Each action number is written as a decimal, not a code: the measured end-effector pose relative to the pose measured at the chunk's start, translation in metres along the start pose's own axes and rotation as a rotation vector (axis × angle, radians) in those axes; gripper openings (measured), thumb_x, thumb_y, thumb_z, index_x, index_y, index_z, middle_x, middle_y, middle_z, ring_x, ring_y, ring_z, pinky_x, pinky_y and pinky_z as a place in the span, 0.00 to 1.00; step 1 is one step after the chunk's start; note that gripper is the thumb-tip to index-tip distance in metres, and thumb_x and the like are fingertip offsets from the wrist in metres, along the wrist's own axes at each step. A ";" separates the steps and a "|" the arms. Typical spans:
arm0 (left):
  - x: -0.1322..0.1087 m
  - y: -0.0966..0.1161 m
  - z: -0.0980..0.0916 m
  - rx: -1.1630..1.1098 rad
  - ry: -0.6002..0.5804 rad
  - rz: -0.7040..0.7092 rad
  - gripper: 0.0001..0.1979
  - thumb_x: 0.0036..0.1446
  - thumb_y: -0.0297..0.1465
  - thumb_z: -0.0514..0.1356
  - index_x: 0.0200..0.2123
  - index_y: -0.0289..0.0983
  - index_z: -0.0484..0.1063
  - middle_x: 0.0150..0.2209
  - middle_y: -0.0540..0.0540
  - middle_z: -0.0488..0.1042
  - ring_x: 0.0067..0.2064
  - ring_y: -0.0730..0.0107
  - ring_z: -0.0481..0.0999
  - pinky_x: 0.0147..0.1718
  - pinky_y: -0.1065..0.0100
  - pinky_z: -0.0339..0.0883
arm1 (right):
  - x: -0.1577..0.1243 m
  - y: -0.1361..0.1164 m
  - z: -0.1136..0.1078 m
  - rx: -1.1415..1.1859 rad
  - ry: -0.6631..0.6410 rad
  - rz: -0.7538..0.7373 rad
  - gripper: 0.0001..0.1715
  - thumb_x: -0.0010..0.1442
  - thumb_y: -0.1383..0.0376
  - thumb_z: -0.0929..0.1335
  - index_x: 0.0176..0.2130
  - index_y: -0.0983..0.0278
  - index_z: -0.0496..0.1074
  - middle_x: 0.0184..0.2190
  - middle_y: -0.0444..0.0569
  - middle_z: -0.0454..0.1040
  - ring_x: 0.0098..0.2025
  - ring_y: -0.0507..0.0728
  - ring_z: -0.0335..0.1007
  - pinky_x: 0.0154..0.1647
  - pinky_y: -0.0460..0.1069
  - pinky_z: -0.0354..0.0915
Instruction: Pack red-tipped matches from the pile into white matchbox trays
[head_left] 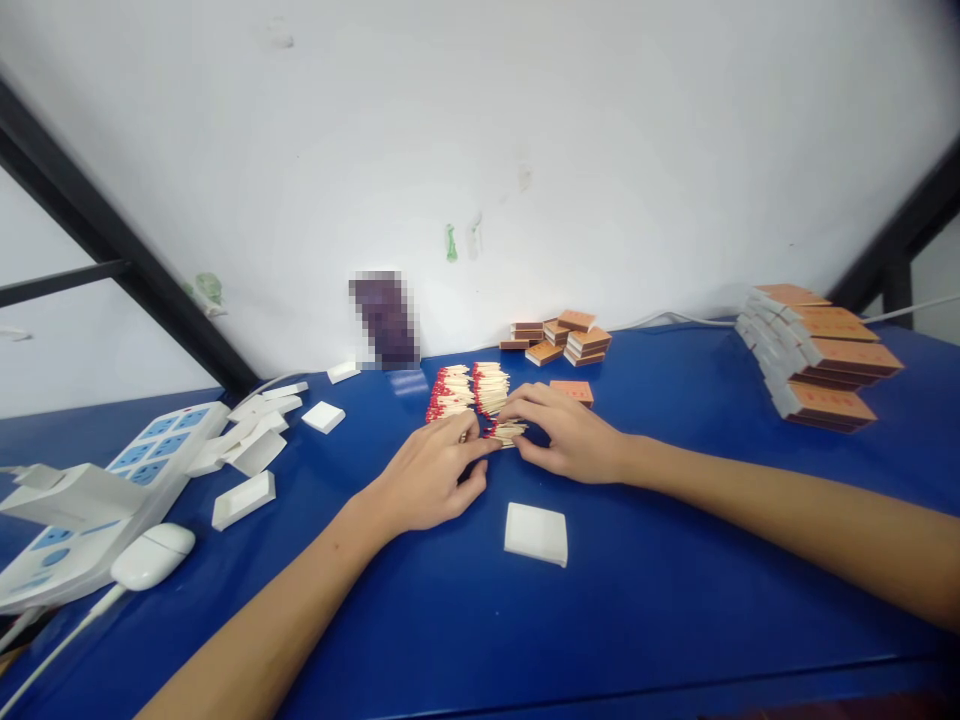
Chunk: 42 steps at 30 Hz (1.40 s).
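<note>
A small bunch of matches [508, 432] with red heads lies between my two hands on the blue table. My left hand [431, 475] presses against its left side with the index finger stretched along it, thumb apart below. From the right, my right hand [566, 432] curves its fingers and thumb around the same matches. Just behind them lie two larger piles of matches, a left pile [450, 392] and a right pile [490, 388]. A white matchbox tray [535, 533] rests in front of my hands; it appears to lie face down. Behind my right hand lies an orange matchbox [574, 391], partly hidden.
Several orange matchboxes [577, 340] are heaped by the wall, and a taller stack of matchboxes [821, 355] stands at right. Several white trays [244, 497] lie at left beside a power strip [154, 455] and a white mouse-shaped device [152, 556]. A pixelated dark object [388, 320] leans against the wall.
</note>
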<state>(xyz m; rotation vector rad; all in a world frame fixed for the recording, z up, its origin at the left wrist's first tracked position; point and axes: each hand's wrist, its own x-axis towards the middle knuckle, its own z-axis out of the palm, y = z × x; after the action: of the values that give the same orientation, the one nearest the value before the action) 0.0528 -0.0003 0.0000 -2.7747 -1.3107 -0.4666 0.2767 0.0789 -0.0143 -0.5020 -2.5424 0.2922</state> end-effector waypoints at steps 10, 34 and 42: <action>0.000 -0.004 0.004 -0.081 0.030 -0.039 0.14 0.65 0.29 0.54 0.49 0.40 0.77 0.38 0.46 0.68 0.38 0.67 0.70 0.37 0.66 0.65 | 0.000 0.006 0.002 0.035 -0.071 0.045 0.16 0.66 0.67 0.62 0.52 0.63 0.68 0.45 0.54 0.74 0.46 0.61 0.66 0.46 0.57 0.64; 0.000 -0.002 -0.003 -0.149 -0.040 -0.030 0.19 0.58 0.23 0.55 0.50 0.41 0.77 0.36 0.47 0.68 0.37 0.67 0.68 0.38 0.66 0.65 | 0.001 0.006 0.002 0.048 -0.073 0.071 0.19 0.66 0.67 0.62 0.56 0.62 0.66 0.48 0.53 0.73 0.48 0.61 0.67 0.48 0.57 0.64; 0.000 -0.002 0.001 -0.133 -0.003 0.009 0.18 0.59 0.24 0.54 0.49 0.39 0.78 0.35 0.46 0.68 0.36 0.67 0.68 0.37 0.66 0.64 | 0.000 0.004 0.000 0.032 -0.082 0.066 0.21 0.66 0.67 0.62 0.58 0.61 0.64 0.52 0.55 0.70 0.52 0.62 0.65 0.51 0.59 0.64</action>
<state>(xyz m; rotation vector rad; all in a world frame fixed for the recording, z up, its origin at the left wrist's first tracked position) 0.0516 0.0006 -0.0009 -2.8871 -1.3128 -0.5692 0.2774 0.0823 -0.0154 -0.5732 -2.5996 0.3845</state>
